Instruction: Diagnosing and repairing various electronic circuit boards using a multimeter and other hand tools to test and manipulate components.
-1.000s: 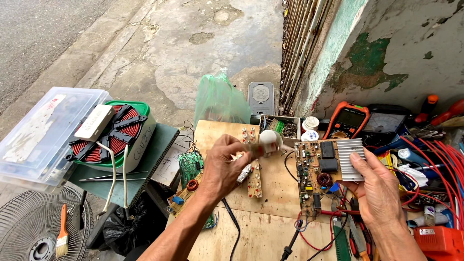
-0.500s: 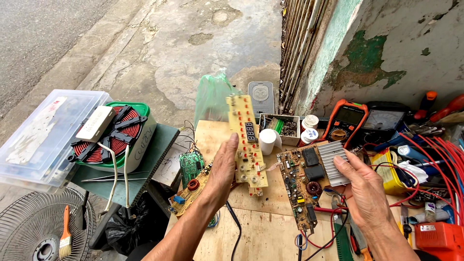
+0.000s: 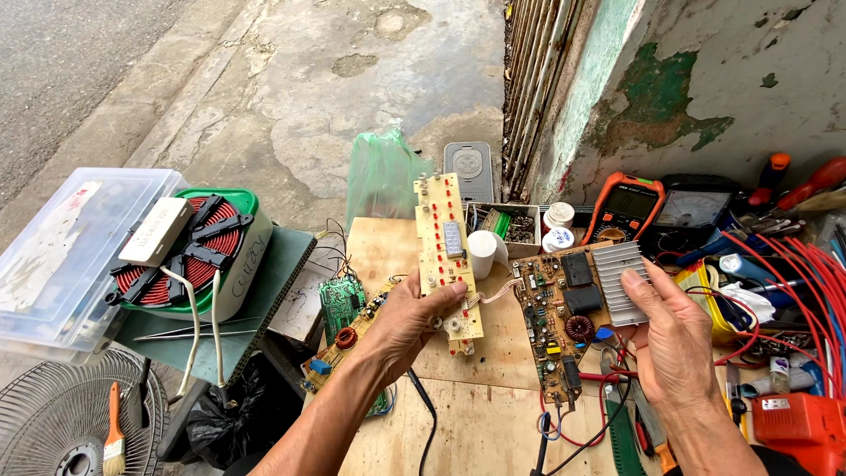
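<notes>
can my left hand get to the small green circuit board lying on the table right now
Probably not freely: the left hand is already gripping the long display board. The green circuit board lies just beside that hand with nothing over it, so the path is open, but the fingers are occupied.

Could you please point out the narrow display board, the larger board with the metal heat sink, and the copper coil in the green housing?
Narrow display board (image 3: 446,256), head view: middle of its tan face, above the left hand.
Heat-sink board (image 3: 564,326), head view: component side, centre.
Copper coil (image 3: 189,247), head view: red windings.
</notes>
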